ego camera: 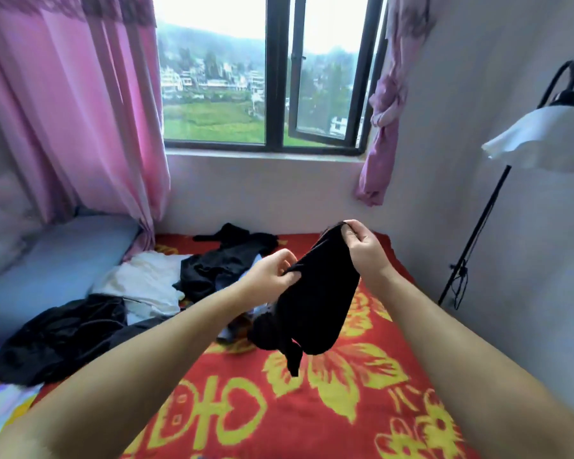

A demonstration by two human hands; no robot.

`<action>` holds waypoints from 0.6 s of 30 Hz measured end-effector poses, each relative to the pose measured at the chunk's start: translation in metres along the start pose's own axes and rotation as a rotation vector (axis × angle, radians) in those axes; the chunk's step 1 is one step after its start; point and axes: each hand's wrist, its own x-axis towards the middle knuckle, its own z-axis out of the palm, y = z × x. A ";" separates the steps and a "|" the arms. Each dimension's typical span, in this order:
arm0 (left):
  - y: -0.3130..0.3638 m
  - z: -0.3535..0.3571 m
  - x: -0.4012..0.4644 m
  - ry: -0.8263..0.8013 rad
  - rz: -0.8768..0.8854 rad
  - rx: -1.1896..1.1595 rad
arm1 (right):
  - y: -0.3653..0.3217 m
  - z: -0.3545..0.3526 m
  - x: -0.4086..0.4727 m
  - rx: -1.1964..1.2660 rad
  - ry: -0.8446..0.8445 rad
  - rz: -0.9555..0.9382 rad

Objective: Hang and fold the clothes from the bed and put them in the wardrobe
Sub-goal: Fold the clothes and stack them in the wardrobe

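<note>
I see my left hand (272,271) and right hand (365,250) each pinching the soft black garment (315,293), centre frame, above the red-and-yellow flowered bed (312,409).

Both bare forearms extend forward toward twelve o'clock; left hand (272,271) pinches the black garment (312,293); right hand (362,248), higher at one o'clock, pinches its top edge.

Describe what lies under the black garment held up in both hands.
Under the black garment lies the red bedspread with yellow flowers. Its lower left edge hides part of a pale cloth; what that is cannot be seen.
</note>
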 end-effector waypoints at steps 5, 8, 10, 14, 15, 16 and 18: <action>0.040 -0.014 0.010 0.080 0.004 -0.205 | -0.067 -0.012 0.006 0.438 -0.121 0.065; 0.042 -0.022 0.024 0.190 0.053 -0.027 | -0.080 -0.017 0.003 0.511 -0.200 0.094; 0.049 -0.021 0.024 0.118 -0.027 0.026 | -0.083 -0.019 0.001 0.506 -0.246 0.113; 0.043 -0.017 0.025 -0.059 -0.102 -0.334 | -0.084 -0.027 0.002 0.469 -0.253 0.133; 0.041 -0.018 0.023 -0.147 -0.121 -0.471 | -0.085 -0.030 0.003 0.448 -0.246 0.141; 0.044 -0.018 0.020 -0.221 -0.123 -0.583 | -0.084 -0.034 0.003 0.430 -0.243 0.146; 0.059 -0.016 0.012 -0.284 -0.101 -0.712 | -0.083 -0.039 0.003 0.398 -0.235 0.146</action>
